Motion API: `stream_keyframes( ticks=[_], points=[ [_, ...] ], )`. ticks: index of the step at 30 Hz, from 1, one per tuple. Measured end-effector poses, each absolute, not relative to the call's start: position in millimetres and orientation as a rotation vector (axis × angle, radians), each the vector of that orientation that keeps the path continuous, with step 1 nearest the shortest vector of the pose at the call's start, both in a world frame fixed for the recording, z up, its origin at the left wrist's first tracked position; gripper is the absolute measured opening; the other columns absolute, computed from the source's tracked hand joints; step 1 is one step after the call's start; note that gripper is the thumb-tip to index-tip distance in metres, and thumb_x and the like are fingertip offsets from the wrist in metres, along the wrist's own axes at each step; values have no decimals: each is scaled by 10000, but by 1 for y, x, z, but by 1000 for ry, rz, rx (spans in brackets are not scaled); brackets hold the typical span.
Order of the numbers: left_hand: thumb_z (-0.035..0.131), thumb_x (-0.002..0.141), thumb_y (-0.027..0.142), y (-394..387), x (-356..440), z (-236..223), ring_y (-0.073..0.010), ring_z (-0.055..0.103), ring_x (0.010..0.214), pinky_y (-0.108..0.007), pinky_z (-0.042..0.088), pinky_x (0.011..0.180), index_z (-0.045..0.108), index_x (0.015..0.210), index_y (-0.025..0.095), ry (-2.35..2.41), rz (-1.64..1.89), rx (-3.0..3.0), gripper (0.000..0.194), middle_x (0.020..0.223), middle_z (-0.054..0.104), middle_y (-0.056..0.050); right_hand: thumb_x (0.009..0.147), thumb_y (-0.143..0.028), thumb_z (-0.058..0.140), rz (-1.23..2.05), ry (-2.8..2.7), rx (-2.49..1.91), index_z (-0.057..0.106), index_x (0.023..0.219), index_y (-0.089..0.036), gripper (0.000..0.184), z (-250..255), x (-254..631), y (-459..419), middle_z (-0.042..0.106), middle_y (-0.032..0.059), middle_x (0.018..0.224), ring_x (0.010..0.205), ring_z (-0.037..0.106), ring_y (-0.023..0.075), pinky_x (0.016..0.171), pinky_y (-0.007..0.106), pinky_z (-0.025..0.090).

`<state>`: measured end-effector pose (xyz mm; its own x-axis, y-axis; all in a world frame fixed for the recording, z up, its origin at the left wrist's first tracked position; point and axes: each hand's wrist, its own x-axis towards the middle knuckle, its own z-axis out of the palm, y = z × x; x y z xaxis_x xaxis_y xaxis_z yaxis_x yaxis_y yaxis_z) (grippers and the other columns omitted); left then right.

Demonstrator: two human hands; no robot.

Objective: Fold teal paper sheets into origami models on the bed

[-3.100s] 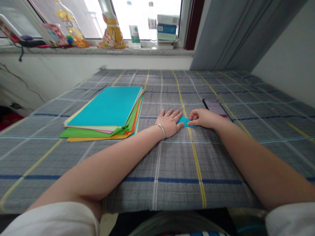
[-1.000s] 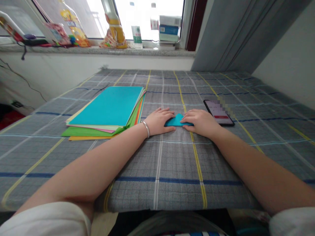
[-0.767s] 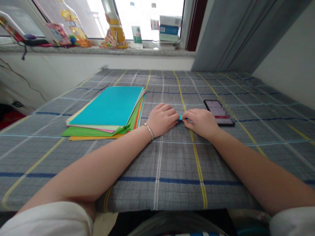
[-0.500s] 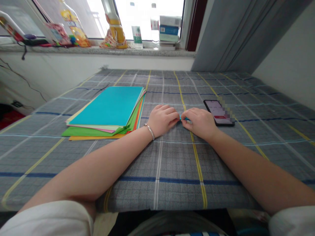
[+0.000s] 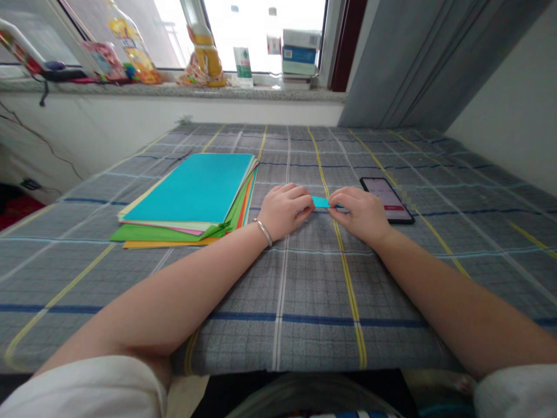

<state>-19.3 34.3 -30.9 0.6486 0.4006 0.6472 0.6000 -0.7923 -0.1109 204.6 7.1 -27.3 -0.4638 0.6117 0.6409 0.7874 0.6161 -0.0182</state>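
Between my two hands is a small piece of blue paper (image 5: 321, 202), low over the checked cloth. My left hand (image 5: 287, 211), with a silver bangle at its wrist, pinches the paper's left end. The fingers of my right hand (image 5: 360, 213) are closed on its right end. Only the middle strip of the paper shows; both ends are hidden by fingers. To the left of my left hand lies a stack of coloured paper sheets (image 5: 195, 188), blue on top, with green and orange edges sticking out below.
A phone (image 5: 387, 200) with its screen lit lies just right of my right hand. The grey checked cloth (image 5: 317, 278) covers the table. On the windowsill (image 5: 174, 90) behind stand bottles, a white and green tube (image 5: 242, 64) and stacked boxes (image 5: 299, 52). A grey curtain (image 5: 404, 64) hangs at the right.
My hands have moved slightly apart, the left to the left and the right to the right. More of the blue paper now shows between them.
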Motion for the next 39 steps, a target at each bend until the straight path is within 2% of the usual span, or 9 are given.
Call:
stream_keyframes(
  ticks=[4, 11, 19, 39],
  points=[
    [513, 961, 319, 34, -19, -33, -161, 569, 807, -303, 397, 718, 651, 852, 228, -762, -900, -2517, 198, 888, 685, -6, 893, -227, 563, -426, -2241, -1052, 653, 843, -227, 103, -27, 201, 6, 727, 50, 936, 898, 635, 212, 783, 333, 454],
    [490, 985, 404, 32, -17, -32, -157, 584, 819, -326, 369, 741, 666, 871, 261, -713, -916, -2473, 254, 885, 707, 16, 909, -282, 563, -372, -2271, -1049, 645, 794, -248, 145, -27, 196, 5, 703, 34, 908, 867, 604, 203, 764, 332, 442],
    [469, 994, 429, 32, -17, -31, -149, 587, 835, -343, 353, 791, 663, 860, 255, -762, -920, -2501, 293, 895, 718, 18, 909, -234, 525, -328, -2302, -1038, 671, 865, -254, 154, -27, 194, 5, 701, 35, 936, 890, 587, 207, 799, 344, 437],
    [482, 986, 397, 35, -21, -29, -164, 597, 849, -346, 368, 786, 680, 868, 268, -766, -886, -2520, 265, 912, 718, 10, 908, -293, 550, -333, -2302, -1041, 670, 788, -254, 174, -25, 204, 7, 700, 30, 873, 832, 605, 197, 763, 328, 449]
  ],
)
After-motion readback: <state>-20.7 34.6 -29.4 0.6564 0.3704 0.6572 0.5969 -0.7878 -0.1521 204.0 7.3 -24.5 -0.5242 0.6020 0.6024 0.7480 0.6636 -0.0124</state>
